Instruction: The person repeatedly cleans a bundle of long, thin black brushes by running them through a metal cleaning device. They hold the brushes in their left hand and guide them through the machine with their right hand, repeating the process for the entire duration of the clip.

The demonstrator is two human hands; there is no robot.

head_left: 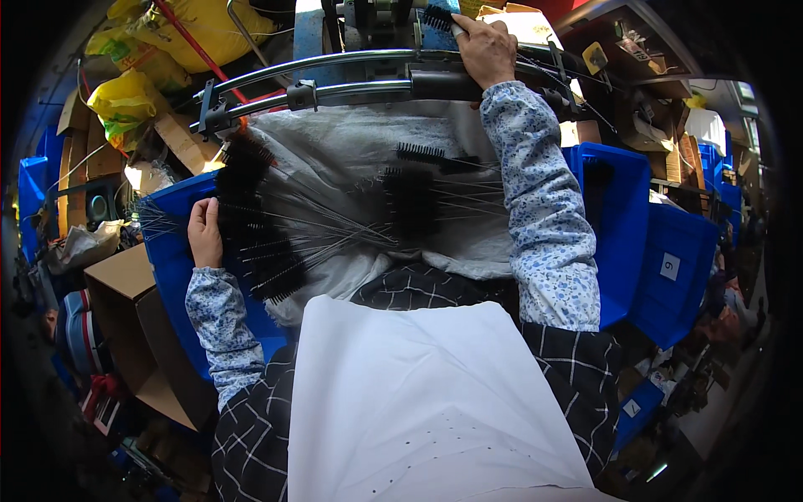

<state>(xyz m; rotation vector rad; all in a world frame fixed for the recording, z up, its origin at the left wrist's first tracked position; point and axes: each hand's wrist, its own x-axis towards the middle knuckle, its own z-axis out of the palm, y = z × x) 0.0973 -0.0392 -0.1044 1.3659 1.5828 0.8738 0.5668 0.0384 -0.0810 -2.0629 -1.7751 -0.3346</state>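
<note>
My right hand (488,52) reaches up to the machine at the top, fingers closed around the end of a small black bristle brush (437,18). At the left, my left hand (206,236) is raised beside a bundle of black wire brushes (251,209), with its thumb and fingers pinched together; whatever is between them cannot be made out. Long thin twisted-wire stems run from that bundle across a grey-white cloth (322,134) on my lap. More black brushes (411,201) lie in the middle of the cloth, their wires pointing right.
Two metal bars (351,88) cross in front of the blue machine (309,29). Blue bins stand on the left (180,289) and right (623,192). An open cardboard box (146,335) is at lower left, and yellow bags (125,100) lie at upper left.
</note>
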